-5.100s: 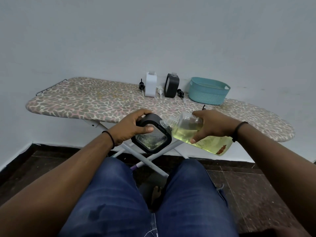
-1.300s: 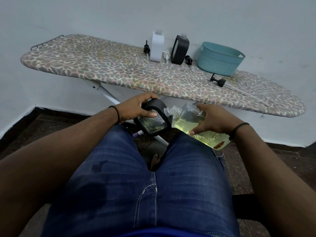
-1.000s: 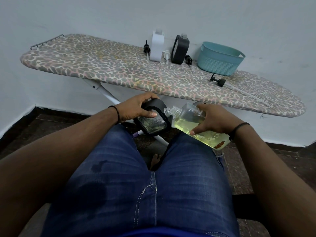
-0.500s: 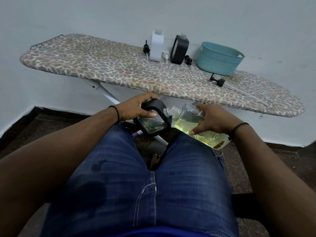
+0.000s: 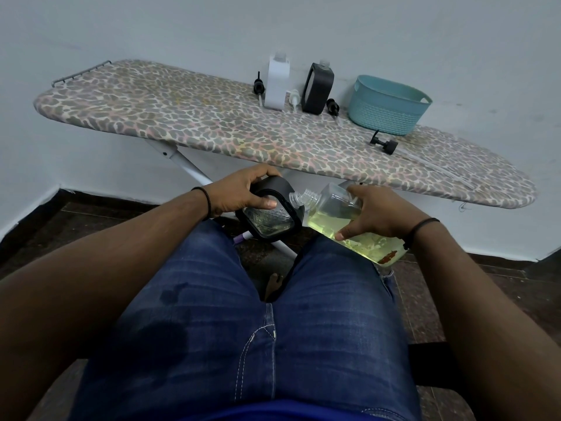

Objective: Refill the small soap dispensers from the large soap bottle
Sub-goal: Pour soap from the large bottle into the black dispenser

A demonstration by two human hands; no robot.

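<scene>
My left hand (image 5: 243, 192) grips a small black-framed clear dispenser (image 5: 271, 218), tilted above my knees. My right hand (image 5: 375, 212) grips the large clear soap bottle (image 5: 337, 221) of yellow-green liquid, tipped on its side. Its open neck touches the small dispenser's neck. On the ironing board (image 5: 212, 123) stand a white dispenser (image 5: 277, 83) and another black dispenser (image 5: 317, 88), both without pumps.
A teal basket (image 5: 387, 106) sits at the board's back right. Loose pump heads lie on the board: one black (image 5: 258, 88), one white (image 5: 294, 98), one black (image 5: 332, 105), and another (image 5: 384, 144) in front of the basket. My jeans-clad legs fill the foreground; the board's white legs stand behind the dispensers.
Since five seconds ago my view has tipped down. Over the last second both hands and both bottles have stayed in the same pouring position.
</scene>
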